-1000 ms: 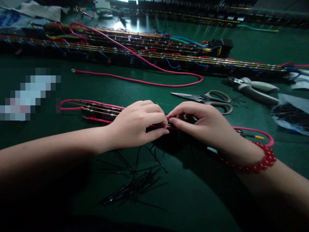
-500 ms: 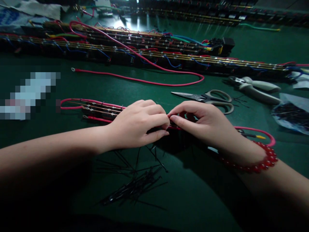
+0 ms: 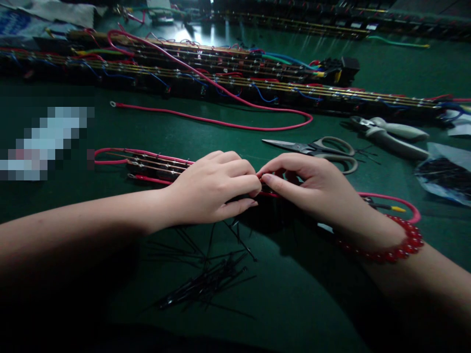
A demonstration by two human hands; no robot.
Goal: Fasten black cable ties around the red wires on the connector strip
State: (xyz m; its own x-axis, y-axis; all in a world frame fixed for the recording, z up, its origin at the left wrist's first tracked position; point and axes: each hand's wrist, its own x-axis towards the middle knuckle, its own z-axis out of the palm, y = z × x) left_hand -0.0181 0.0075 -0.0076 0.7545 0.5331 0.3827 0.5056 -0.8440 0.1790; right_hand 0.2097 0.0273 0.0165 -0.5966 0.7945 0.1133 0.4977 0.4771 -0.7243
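The green tabletop [image 3: 221,141] carries scissors [image 3: 309,148], pliers [image 3: 388,141], black ties [image 3: 204,284] and a rod-lined strip [image 3: 158,166].

The head camera is peering forward and down, close in, left hand [image 3: 217,186] and right hand [image 3: 312,184] sitting mid-frame, green bench [image 3: 165,135] stretching upward.

Markings: no legible text.
Pale package [image 3: 25,25], far left corner: blue print, apparently lettering, too blurred to read. Small white tags [image 3: 372,27], on the dark assembly [image 3: 331,27] at the far edge of the worktop [image 3: 217,139]: too small to read. White sheet [image 3: 459,130], right edge: no character distinguishable. Pixelated patch [image 3: 55,132], left: content masked, any wording unreadable.
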